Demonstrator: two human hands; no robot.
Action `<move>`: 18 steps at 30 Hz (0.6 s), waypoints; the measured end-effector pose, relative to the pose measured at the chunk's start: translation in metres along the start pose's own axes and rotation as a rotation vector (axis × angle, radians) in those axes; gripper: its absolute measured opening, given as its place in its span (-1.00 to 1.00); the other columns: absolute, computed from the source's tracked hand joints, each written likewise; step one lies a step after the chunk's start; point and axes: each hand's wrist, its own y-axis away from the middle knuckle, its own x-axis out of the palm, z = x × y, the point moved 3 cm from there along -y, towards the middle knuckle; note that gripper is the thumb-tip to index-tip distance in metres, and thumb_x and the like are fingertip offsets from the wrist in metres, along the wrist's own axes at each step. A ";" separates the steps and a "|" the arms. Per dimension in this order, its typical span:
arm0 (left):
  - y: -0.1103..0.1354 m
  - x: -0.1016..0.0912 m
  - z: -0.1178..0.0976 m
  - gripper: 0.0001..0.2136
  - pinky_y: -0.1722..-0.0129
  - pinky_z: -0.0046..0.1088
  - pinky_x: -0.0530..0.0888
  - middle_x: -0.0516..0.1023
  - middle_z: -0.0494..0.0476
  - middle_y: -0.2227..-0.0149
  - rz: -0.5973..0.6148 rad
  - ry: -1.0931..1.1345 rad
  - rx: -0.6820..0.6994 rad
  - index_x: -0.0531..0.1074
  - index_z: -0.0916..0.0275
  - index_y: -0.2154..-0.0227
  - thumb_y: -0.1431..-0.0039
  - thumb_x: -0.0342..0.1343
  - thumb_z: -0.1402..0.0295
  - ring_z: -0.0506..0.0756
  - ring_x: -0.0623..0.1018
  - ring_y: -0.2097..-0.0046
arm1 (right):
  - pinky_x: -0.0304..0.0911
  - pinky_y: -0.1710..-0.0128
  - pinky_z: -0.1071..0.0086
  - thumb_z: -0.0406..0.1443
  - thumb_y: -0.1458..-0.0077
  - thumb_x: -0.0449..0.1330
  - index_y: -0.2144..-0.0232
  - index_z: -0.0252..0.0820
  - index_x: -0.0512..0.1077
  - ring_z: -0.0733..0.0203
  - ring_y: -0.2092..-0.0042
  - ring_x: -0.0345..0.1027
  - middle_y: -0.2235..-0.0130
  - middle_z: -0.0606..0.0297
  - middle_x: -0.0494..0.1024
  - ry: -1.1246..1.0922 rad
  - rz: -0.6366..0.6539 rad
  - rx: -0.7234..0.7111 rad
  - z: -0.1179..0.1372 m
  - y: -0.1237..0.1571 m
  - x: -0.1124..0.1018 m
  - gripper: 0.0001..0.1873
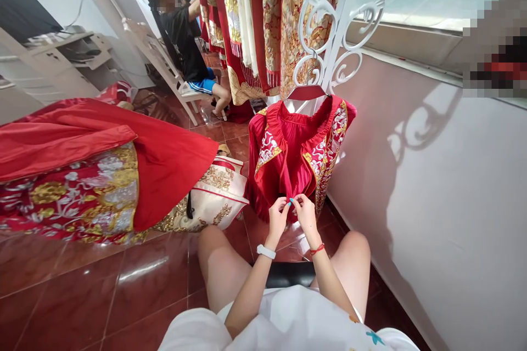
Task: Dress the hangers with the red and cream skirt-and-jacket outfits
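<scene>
A red jacket [294, 159] with gathered neckline and white-and-gold embroidered panels hangs in front of me on a red hanger [307, 92]. My left hand [279, 215], with a pale band on its wrist, pinches the edge of the jacket's front opening. Close against it, the fingertips of my right hand [304, 214] are pinched at the same edge; a red cord circles that wrist. The fingertips of both hands meet, and blue-green shows on the nails. Whether something small sits between them is too fine to make out.
A white scrolled metal rack [335, 27] carries the hanger, with embroidered garments [272, 16] behind. To the left lie a red cloth [173, 162] and a cream embroidered garment [218, 192]. Another person [185, 38] sits on a white chair [164, 71]. A wall [444, 186] bounds the right.
</scene>
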 end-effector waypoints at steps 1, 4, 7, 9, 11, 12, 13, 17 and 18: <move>0.000 0.000 0.000 -0.87 0.14 -0.36 0.53 0.65 0.21 0.21 0.004 0.008 -0.004 0.50 0.25 0.22 -0.21 0.12 0.38 0.12 0.63 0.19 | 0.20 0.43 0.35 -0.01 -0.12 0.11 0.45 -0.12 0.37 0.21 0.50 0.26 0.49 0.28 0.45 -0.005 0.001 0.003 0.000 0.000 0.000 -0.67; 0.000 0.003 0.000 -0.86 0.14 -0.36 0.53 0.65 0.22 0.22 0.014 0.033 -0.026 0.50 0.26 0.21 -0.19 0.14 0.40 0.12 0.63 0.19 | 0.19 0.48 0.36 -0.04 -0.09 0.12 0.43 -0.13 0.37 0.21 0.52 0.25 0.52 0.31 0.41 -0.043 0.041 0.029 -0.001 0.000 0.000 -0.71; 0.000 0.005 -0.001 -0.87 0.11 -0.34 0.54 0.65 0.23 0.19 0.008 0.057 -0.041 0.51 0.27 0.22 -0.18 0.14 0.40 0.13 0.64 0.17 | 0.21 0.51 0.37 -0.04 -0.08 0.14 0.41 -0.12 0.35 0.23 0.54 0.25 0.51 0.34 0.41 -0.095 0.109 0.042 -0.003 0.001 0.000 -0.72; 0.001 0.006 0.000 -0.85 0.08 -0.34 0.54 0.65 0.24 0.17 0.014 0.068 -0.045 0.52 0.27 0.21 -0.20 0.12 0.38 0.13 0.64 0.15 | 0.24 0.47 0.37 -0.05 -0.10 0.15 0.41 -0.12 0.34 0.24 0.51 0.26 0.47 0.33 0.43 -0.103 0.137 0.018 -0.005 0.001 0.000 -0.73; 0.001 0.006 0.002 -0.83 0.07 -0.33 0.54 0.65 0.24 0.16 0.025 0.059 -0.049 0.53 0.26 0.18 -0.23 0.10 0.36 0.14 0.64 0.13 | 0.25 0.42 0.37 -0.07 -0.11 0.13 0.41 -0.13 0.34 0.24 0.46 0.29 0.43 0.31 0.46 -0.085 0.148 0.000 -0.008 -0.001 0.002 -0.74; 0.000 0.006 0.004 -0.82 0.07 -0.33 0.54 0.65 0.25 0.16 0.028 0.045 -0.053 0.54 0.26 0.18 -0.24 0.09 0.36 0.14 0.64 0.13 | 0.25 0.40 0.37 -0.07 -0.12 0.12 0.41 -0.13 0.34 0.23 0.45 0.30 0.42 0.30 0.47 -0.070 0.150 0.007 -0.010 -0.002 0.003 -0.74; -0.001 0.005 0.007 -0.81 0.07 -0.32 0.54 0.65 0.25 0.17 0.028 0.029 -0.061 0.54 0.26 0.18 -0.25 0.08 0.35 0.15 0.64 0.13 | 0.24 0.38 0.37 -0.07 -0.13 0.11 0.42 -0.13 0.33 0.22 0.44 0.30 0.43 0.30 0.46 -0.055 0.154 0.023 -0.012 -0.004 0.005 -0.74; -0.008 0.000 0.017 -0.80 0.07 -0.29 0.55 0.66 0.25 0.19 0.027 -0.021 -0.129 0.55 0.26 0.18 -0.25 0.06 0.35 0.17 0.65 0.12 | 0.20 0.34 0.34 -0.08 -0.10 0.10 0.46 -0.12 0.32 0.21 0.43 0.29 0.47 0.33 0.44 -0.001 0.184 0.084 -0.018 -0.017 0.014 -0.74; -0.009 -0.001 0.018 -0.80 0.07 -0.28 0.56 0.66 0.26 0.19 0.028 -0.031 -0.152 0.55 0.26 0.17 -0.25 0.07 0.35 0.18 0.65 0.12 | 0.19 0.35 0.34 -0.07 -0.07 0.10 0.47 -0.12 0.32 0.21 0.44 0.28 0.49 0.33 0.43 -0.003 0.196 0.097 -0.018 -0.020 0.016 -0.73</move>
